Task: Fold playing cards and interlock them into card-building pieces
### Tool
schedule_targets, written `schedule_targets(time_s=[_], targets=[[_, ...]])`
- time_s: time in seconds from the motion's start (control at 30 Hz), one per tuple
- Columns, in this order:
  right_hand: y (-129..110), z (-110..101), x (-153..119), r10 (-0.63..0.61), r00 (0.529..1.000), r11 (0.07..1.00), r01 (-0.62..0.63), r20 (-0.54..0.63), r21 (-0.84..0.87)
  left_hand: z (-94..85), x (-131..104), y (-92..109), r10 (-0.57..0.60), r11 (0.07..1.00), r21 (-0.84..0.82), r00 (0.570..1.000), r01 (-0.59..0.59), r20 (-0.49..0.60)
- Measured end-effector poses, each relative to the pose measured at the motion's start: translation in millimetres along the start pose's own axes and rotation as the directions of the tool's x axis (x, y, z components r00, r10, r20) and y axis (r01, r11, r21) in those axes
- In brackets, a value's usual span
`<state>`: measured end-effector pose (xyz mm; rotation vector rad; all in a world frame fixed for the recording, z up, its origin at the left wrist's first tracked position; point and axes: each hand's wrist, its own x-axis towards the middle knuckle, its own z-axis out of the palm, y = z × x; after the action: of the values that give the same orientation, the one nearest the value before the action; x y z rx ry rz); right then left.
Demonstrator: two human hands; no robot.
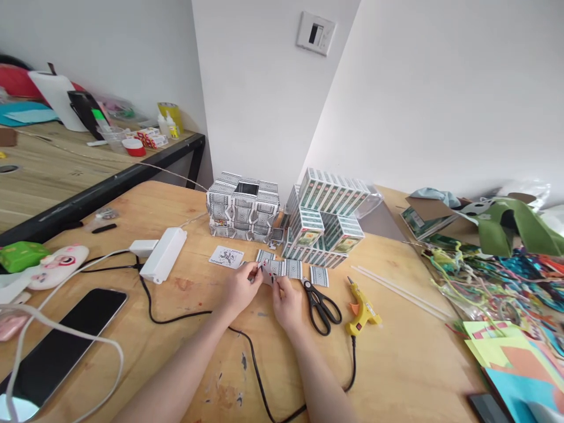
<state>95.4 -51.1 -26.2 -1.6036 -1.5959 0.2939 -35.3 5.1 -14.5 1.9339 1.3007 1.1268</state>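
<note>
Between my two hands is a playing card (267, 275), its face partly toward me. My left hand (241, 288) pinches the card's left side; my right hand (286, 301) pinches its right side. Just beyond, several patterned card pieces (292, 268) lie in a row, and another card (226, 257) lies face up to the left. A boxy structure built of folded playing cards (243, 207) stands behind my hands. Black-handled scissors (321, 306) rest right of my right hand, and a yellow glue gun (363, 308) lies farther right.
Stacked card boxes (326, 220) stand at the back right. Two clear glue sticks (400, 291) lie right of the glue gun. A white power strip (164, 255), a black cable (255, 358) and a phone (66, 346) are to the left. Coloured paper (515, 364) and yarn crowd the right.
</note>
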Motion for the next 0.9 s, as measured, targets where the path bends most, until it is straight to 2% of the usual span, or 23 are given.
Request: schedule_targets(time_s=[0.1,0.2,0.37,0.6,0.9], targets=[[-2,2,-2,-0.062,0.998,0.994,0.064,0.029,-0.094,0.4,-1,0,-0.006,0.999,0.031,1.0,0.006,0.002],[-5,2,-3,-0.098,0.995,0.99,0.1,0.027,-0.095,2.3,-3,0,-0.002,0.999,0.034,1.0,0.002,-0.005],[-6,1,-2,-0.07,0.997,0.995,0.069,-0.016,-0.072,6.4,-3,-1,-0.011,0.999,-0.047,0.999,0.009,-0.04],[-1,1,-3,-0.058,0.998,0.996,0.058,-0.001,-0.069,7.1,-1,-4,-0.056,0.99,-0.128,0.998,0.058,0.018],[-9,-3,-1,-0.184,0.983,0.982,0.185,0.02,-0.041,0.1,0,7,-0.033,0.999,-0.037,0.999,0.033,-0.005]])
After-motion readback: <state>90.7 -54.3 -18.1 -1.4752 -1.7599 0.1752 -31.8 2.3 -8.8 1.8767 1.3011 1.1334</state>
